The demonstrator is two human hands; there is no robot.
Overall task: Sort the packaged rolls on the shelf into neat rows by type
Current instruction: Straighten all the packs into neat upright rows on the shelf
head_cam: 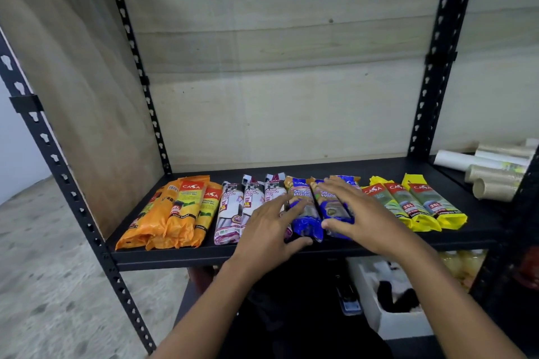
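Blue rolls (309, 226) lie partly hidden under right hand (364, 218).

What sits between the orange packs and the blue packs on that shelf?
Three white drawstring-bag rolls lie side by side there, shown in the head view.

Storeroom, black slotted metal shelving (320, 248), plywood backing (277, 67), bare concrete floor (43, 285)

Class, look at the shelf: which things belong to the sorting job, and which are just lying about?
Job: orange packs, white packs, blue packs, yellow packs, shelf, left hand, right hand.
Lying about: loose rolls at right, white box below.
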